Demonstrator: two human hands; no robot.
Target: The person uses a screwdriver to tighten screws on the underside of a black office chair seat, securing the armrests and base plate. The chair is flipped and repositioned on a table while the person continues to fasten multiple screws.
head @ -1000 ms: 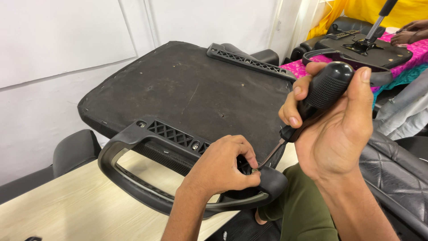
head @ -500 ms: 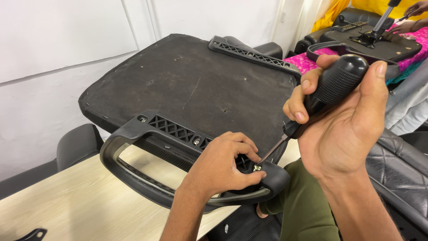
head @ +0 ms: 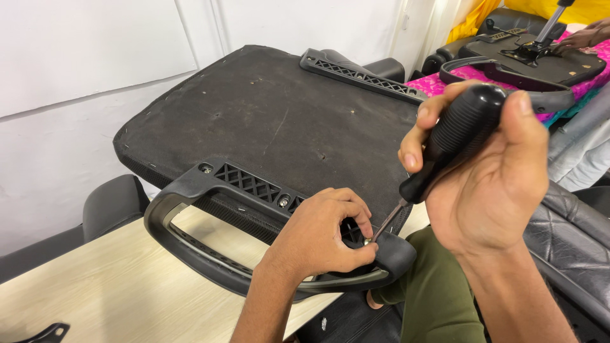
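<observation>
Right hand clenches the black ribbed-handle screwdriver; left hand pinches the small metal screw on the rigid black plastic armrest. The screw is likely slippery; grip its head.

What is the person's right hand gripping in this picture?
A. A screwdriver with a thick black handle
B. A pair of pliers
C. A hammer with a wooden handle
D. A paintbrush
A: the right hand wraps the ribbed black handle of a screwdriver, whose thin shaft slants down to a screw on the black armrest, steadied by the left hand.
</observation>
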